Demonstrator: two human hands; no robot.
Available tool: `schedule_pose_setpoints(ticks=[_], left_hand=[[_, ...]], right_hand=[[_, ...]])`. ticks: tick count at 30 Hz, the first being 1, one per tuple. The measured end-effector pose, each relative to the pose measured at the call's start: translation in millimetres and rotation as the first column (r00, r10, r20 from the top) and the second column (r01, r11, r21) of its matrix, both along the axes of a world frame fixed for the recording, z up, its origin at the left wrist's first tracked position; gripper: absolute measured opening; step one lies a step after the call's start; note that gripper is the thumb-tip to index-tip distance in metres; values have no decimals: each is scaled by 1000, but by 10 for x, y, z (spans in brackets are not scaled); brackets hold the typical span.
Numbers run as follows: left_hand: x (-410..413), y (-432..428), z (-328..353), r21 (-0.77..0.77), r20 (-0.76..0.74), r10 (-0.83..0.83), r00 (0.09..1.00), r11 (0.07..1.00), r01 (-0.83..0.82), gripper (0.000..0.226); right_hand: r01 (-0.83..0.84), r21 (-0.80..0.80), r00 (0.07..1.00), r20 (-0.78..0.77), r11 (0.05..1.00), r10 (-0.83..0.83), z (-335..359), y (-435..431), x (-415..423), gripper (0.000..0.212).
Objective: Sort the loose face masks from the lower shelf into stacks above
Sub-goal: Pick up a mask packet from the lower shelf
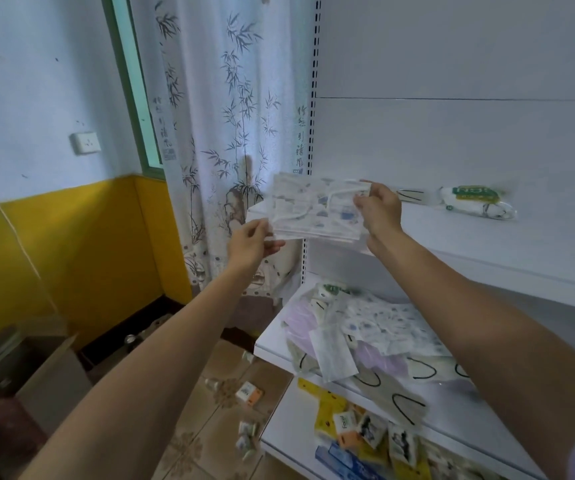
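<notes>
Bamboo curtain left of upper shelf | left hand, right hand each pinch one end of mask stack before that shelf's left end | loose masks heaped below it

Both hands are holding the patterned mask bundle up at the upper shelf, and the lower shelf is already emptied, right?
Not emptied. The head view shows the left hand and right hand holding the patterned mask bundle at the upper shelf, but the lower shelf carries a loose pile of masks.
</notes>
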State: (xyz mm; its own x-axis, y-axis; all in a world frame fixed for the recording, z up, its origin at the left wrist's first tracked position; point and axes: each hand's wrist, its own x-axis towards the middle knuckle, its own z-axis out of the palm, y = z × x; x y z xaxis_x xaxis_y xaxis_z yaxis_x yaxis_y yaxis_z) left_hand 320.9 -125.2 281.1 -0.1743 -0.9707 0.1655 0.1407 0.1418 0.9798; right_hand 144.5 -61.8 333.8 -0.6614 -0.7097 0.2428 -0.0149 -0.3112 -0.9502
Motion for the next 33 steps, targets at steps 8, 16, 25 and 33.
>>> schedule_pose_setpoints(ticks=[8,16,25,33], left_hand=[[-106,-345,153,-42,46,93,995,995,-91,37],[-361,-781,233,-369,441,374,816,904,-215,28],[-488,-1235,27,-578,593,553,585,798,-169,19],[-742,-1742,188,-518,483,446,754,839,-165,28]], right_hand=[[-37,52,986,-159,998,45,103,-411,-74,35],[10,89,957,-290,996,16,122,-924,-363,33],[17,214,909,-409,977,74,-147,-1322,-629,59],[169,22,934,-324,985,-153,13,-1707,-845,52]])
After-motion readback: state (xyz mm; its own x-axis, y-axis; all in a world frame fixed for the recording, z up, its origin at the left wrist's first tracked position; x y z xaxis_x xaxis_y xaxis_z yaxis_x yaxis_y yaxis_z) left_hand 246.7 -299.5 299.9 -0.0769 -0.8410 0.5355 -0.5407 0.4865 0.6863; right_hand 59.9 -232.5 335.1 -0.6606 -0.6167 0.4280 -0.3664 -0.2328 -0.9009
